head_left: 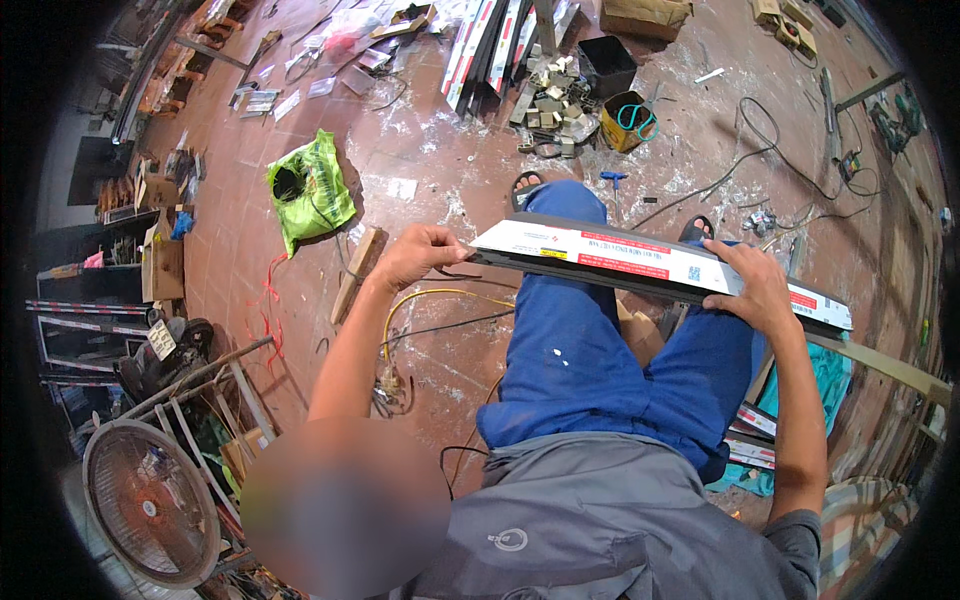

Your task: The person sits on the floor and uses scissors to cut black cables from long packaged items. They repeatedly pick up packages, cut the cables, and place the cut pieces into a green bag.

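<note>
A long dark metal profile, its top face covered by white film with red printed bands, lies across my knees. My left hand is closed in a pinch at the profile's left end; whether the fingertips hold the metal or just the film's edge is too small to tell. Nearer the other end, my right hand grips the profile, thumb on the near edge and fingers over the far edge. The profile's right end extends past that hand. Under it are my knees in blue trousers.
Ahead on the tiled floor lie metal brackets, a black bin, a container with teal-handled scissors, and more profiles. A green bag and wood block lie left. A fan stands near left; cables trail right.
</note>
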`<state>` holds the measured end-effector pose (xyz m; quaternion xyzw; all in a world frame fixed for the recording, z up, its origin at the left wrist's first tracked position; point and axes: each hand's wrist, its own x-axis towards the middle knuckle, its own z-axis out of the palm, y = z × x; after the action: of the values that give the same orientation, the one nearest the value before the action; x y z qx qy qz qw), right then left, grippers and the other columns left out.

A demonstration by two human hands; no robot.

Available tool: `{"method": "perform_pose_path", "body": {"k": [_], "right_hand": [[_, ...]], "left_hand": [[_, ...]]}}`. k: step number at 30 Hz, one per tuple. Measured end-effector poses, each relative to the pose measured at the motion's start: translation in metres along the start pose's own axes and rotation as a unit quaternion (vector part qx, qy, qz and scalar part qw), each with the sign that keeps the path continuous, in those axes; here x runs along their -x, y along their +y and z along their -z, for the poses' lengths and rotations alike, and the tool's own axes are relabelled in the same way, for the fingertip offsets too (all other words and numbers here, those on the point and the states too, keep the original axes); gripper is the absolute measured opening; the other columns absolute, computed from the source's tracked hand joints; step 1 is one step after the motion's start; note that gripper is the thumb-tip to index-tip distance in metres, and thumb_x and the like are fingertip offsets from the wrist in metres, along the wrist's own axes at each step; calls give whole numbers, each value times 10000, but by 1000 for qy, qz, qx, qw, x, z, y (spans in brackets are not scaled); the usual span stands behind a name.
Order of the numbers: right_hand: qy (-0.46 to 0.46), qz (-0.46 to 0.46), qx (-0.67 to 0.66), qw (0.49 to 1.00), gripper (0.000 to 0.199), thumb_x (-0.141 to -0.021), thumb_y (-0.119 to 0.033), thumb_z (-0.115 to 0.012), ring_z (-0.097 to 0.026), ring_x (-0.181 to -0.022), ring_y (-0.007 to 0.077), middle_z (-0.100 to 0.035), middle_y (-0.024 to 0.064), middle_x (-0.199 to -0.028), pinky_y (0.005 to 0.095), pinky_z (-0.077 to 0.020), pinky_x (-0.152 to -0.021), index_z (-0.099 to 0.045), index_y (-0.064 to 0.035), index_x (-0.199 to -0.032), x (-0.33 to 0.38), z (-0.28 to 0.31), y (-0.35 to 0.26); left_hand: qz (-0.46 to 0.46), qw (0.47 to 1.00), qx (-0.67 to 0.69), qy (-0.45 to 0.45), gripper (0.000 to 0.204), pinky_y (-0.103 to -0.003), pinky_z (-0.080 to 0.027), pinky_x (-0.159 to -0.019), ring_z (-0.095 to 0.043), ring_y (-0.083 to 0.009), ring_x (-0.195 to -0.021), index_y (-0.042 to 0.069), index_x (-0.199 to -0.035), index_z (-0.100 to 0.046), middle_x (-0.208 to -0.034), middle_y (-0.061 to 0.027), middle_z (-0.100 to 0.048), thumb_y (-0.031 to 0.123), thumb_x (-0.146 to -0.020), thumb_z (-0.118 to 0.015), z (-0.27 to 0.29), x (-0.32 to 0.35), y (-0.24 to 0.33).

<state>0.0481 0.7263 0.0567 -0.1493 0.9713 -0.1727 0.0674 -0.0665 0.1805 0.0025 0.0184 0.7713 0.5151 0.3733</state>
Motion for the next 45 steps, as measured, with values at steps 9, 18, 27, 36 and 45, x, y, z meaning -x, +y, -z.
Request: {"method": "perform_pose_path", "body": {"k": [9, 18, 27, 36, 45], "right_hand": [[4, 8, -12, 1000, 886, -635, -410, -930, -659, -1073, 335, -698, 99, -1094, 476, -499, -903, -625, -209, -1442, -2, -1, 1], [-20, -24, -13, 999, 875, -637, -419, -930, -657, -1070, 346, -703, 111, -1096, 478, -503, -908, -634, -210, -1434, -2, 3, -5], [6, -3, -5, 1000, 890, -636, -413, -935, -662, -1060, 345, -706, 113, -1092, 486, -502, -915, -630, -223, -1450, 1, -4, 1], [6, 1, 7, 1000, 893, -648, -425, -925, -655, -1054, 340, -690, 109, -1067, 482, -497, -916, -614, -225, -1462, 4, -3, 2], [10, -1, 8, 1000, 892, -654, -446, -919, -653, -1066, 339, -689, 113, -1069, 476, -484, -931, -612, -226, -1461, 6, -3, 3]], "left_hand": [[7, 999, 54, 5, 201, -283, -478, -708, -591, -100, -743, 53, -864, -744, -776, 14, -667, 227, -920, -827, 21, 7, -28], [-15, 999, 34, 16, 186, -259, -452, -696, -561, -80, -730, 64, -850, -710, -784, 28, -654, 199, -909, -824, 4, 7, 3], [19, 1000, -6, 21, 158, -267, -428, -621, -552, -84, -674, 44, -855, -750, -737, 17, -648, 174, -900, -828, 1, 5, -1], [27, 999, 39, -7, 204, -267, -444, -668, -569, -86, -711, 43, -868, -740, -754, 13, -660, 227, -930, -802, 18, 8, -14], [28, 1000, -9, -2, 189, -265, -348, -557, -476, -66, -617, 53, -819, -732, -686, 44, -590, 191, -902, -831, 10, -1, -4]]}}
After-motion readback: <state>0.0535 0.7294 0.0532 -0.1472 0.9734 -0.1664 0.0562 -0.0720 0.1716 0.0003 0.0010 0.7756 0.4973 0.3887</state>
